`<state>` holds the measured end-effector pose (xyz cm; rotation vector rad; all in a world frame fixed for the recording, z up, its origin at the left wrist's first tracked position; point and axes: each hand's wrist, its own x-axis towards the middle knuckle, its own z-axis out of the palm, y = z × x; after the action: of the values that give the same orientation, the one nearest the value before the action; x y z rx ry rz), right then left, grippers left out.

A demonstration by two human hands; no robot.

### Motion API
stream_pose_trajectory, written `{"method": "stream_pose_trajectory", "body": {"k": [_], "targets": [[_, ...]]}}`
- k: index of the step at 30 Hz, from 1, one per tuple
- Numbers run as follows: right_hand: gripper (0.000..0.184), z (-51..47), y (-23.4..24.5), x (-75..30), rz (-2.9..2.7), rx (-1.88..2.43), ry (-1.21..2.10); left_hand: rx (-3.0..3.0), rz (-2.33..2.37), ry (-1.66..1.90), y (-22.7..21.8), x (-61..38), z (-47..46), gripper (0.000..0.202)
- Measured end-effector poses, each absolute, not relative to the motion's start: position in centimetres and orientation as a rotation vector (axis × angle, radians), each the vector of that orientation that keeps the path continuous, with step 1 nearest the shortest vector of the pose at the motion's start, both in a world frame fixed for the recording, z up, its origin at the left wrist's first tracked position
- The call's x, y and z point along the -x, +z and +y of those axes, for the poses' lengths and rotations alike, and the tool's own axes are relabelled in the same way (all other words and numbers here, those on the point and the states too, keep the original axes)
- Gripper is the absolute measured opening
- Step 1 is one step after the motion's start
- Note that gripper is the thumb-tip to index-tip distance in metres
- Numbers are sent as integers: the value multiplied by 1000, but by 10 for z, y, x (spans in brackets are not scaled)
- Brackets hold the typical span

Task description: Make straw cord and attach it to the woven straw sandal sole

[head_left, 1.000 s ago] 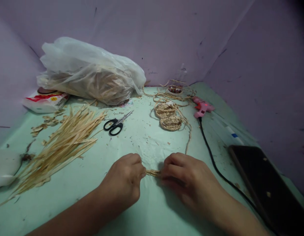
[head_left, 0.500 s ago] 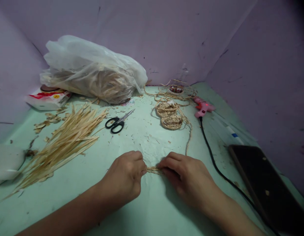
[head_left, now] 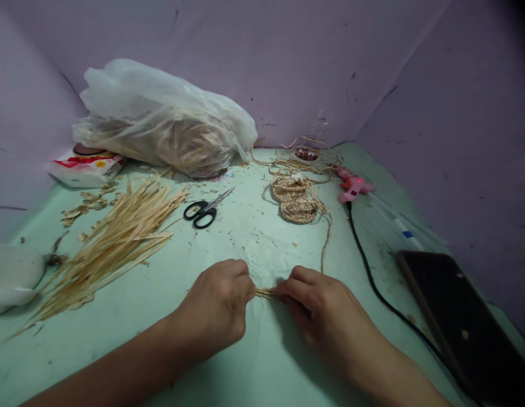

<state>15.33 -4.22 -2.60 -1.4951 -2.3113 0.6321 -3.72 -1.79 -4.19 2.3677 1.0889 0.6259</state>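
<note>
Between my two hands a short stretch of straw-coloured twisted cord (head_left: 265, 293) shows, held low over the green tabletop. My left hand (head_left: 222, 302) is closed around its left end, with the fingertips hidden. My right hand (head_left: 317, 302) pinches the other end between thumb and fingers. Behind the right hand a strand of cord leads up to a coiled bundle of cord (head_left: 298, 206). Black-handled scissors (head_left: 206, 210) lie with blades parted beyond my left hand. Dry flat fibre strips (head_left: 113, 243) are spread in a pile to the left.
A plastic bag (head_left: 164, 124) of dry fibre leans at the back wall. A pink glue gun (head_left: 354, 185) with a lit red light trails a black cable (head_left: 373, 282) on the right. Near it lies a dark phone (head_left: 461, 322). A tissue pack (head_left: 86, 168) sits back left.
Both hands keep hold of the cord in nearly the same place. My right hand's fingers have shifted slightly. The whole view has moved a little.
</note>
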Motion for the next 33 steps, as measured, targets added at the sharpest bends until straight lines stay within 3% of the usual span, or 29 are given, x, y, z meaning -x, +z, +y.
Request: {"method": "stream_pose_trajectory", "body": {"k": [22, 33], "targets": [[17, -48, -22, -153, -2315, 1451, 721, -2428, 1017, 743, -50, 38, -18, 26], [15, -41, -29, -152, -2068, 1744, 935, -2401, 1009, 681, -48, 40, -16, 26]]}}
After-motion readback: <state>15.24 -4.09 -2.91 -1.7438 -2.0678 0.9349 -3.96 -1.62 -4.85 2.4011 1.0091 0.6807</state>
